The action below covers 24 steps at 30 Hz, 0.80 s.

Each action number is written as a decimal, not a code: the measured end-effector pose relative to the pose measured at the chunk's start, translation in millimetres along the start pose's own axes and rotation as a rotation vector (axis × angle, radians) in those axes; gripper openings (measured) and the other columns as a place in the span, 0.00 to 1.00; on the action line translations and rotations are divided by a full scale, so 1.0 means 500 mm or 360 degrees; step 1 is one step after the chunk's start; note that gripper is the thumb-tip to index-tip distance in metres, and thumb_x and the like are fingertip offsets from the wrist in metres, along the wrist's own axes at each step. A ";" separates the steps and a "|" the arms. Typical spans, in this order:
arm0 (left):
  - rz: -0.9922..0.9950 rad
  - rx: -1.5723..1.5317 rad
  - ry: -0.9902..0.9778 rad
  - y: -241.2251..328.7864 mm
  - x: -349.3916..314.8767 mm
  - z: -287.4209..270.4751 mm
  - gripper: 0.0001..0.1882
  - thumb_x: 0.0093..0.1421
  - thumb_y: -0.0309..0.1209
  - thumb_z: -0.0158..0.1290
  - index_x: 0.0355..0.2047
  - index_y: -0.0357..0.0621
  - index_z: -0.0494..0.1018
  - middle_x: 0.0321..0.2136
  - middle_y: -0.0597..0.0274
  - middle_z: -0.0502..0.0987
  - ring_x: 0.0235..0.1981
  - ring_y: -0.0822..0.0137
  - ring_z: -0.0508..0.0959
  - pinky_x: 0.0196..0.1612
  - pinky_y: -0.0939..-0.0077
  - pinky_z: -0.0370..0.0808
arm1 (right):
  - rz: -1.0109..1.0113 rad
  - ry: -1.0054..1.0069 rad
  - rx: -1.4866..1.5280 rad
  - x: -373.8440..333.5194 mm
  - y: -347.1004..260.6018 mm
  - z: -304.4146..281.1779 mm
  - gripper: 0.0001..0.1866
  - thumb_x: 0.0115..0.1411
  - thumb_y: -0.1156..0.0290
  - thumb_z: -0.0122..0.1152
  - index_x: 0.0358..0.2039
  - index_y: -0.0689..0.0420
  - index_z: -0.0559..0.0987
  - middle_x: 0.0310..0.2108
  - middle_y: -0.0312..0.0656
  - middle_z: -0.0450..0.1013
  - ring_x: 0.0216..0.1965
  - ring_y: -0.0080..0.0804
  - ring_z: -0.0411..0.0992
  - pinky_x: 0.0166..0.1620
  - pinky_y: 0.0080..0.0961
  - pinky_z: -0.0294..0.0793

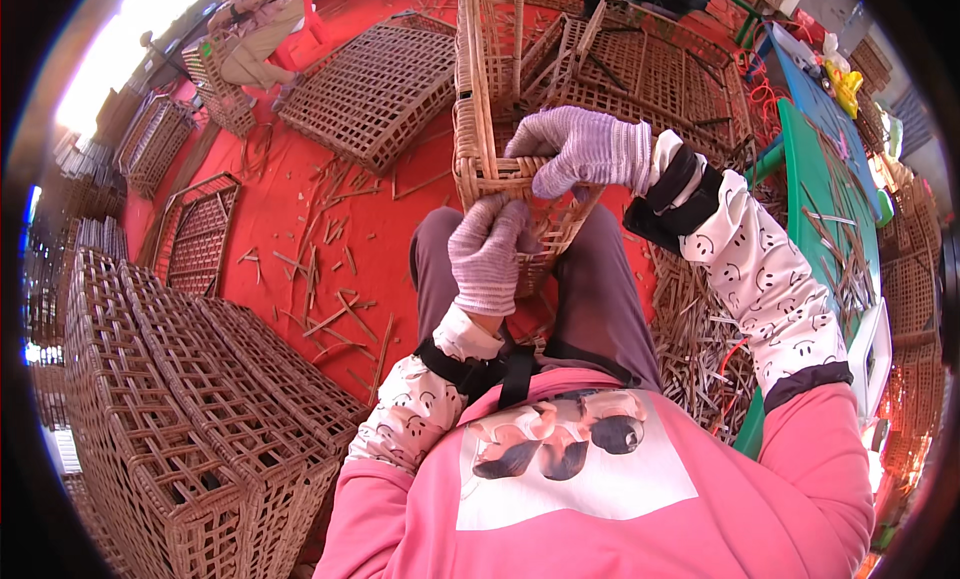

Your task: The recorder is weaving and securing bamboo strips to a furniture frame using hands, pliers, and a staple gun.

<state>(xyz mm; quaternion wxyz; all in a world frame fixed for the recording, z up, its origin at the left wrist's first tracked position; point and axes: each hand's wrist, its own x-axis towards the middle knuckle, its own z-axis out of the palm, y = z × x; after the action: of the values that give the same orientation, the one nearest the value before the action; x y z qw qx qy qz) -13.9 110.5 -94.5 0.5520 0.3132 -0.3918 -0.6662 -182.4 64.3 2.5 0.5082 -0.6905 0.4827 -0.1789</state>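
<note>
Between my knees stands a woven wicker basket (486, 167) of tan-brown strips, its long side reaching up out of the top of the view. My left hand (490, 249), in a striped mauve glove, is closed at the basket's near corner, just below the rim. Gloved alike, my right hand (585, 151) curls its fingers over the rim to the right of that corner. Both hands grip the woven edge. Whether a loose strip lies between the fingers I cannot tell. The basket's lower part is partly hidden by my left hand and my legs.
Stacked wicker baskets (200, 409) fill the lower left. More baskets (375, 89) lie on the red floor (270, 309) among cut strip scraps. At the right stands a green table (825, 209) with strips on it. Another person (260, 39) sits at the far left.
</note>
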 end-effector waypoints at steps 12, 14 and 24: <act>0.1331 0.1802 0.0013 0.154 0.033 0.020 0.09 0.43 0.33 0.62 0.26 0.47 0.77 0.29 0.61 0.73 0.28 0.59 0.75 0.30 0.67 0.72 | 0.0083 0.0091 0.0103 -0.019 -0.020 0.011 0.26 0.42 0.72 0.66 0.45 0.60 0.72 0.33 0.40 0.73 0.23 0.24 0.71 0.21 0.20 0.73; 0.1643 0.2033 -0.0323 0.160 0.061 0.009 0.08 0.42 0.31 0.61 0.25 0.47 0.77 0.29 0.62 0.73 0.30 0.61 0.75 0.36 0.66 0.72 | 0.0069 0.0109 0.0082 -0.015 -0.034 0.015 0.25 0.42 0.72 0.66 0.44 0.60 0.72 0.33 0.40 0.73 0.23 0.24 0.71 0.21 0.20 0.73; 0.2036 0.1380 -0.0929 0.343 0.141 0.174 0.04 0.51 0.20 0.54 0.30 0.36 0.75 0.28 0.61 0.76 0.31 0.71 0.75 0.37 0.80 0.72 | -0.0203 0.0075 -0.0192 0.003 0.032 0.000 0.23 0.45 0.68 0.66 0.43 0.60 0.73 0.31 0.40 0.73 0.28 0.25 0.72 0.27 0.24 0.74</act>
<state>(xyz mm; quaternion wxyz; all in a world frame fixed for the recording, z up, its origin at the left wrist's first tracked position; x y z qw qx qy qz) -17.3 42.2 98.7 0.5308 0.0291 -0.8443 -0.0673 -189.2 62.6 -11.7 0.4416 -0.7448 0.4595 -0.1977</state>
